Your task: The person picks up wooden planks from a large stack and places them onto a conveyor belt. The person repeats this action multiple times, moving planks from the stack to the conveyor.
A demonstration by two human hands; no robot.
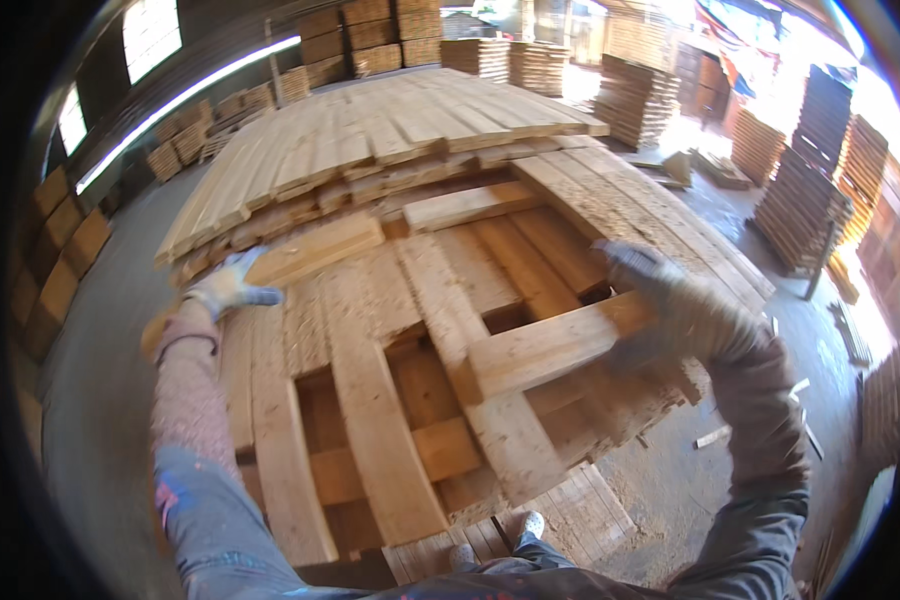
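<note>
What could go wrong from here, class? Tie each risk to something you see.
The crosswise board at the right hand might tip and pinch that hand.
The board under the left hand could slide across the uneven layer.
Wood debris near the feet may make footing slippery.

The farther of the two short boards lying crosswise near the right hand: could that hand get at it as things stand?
Probably yes: nothing visible rises between the right hand and the farther board, whose top lies uncovered, though the hand may hold the nearer board.
</note>
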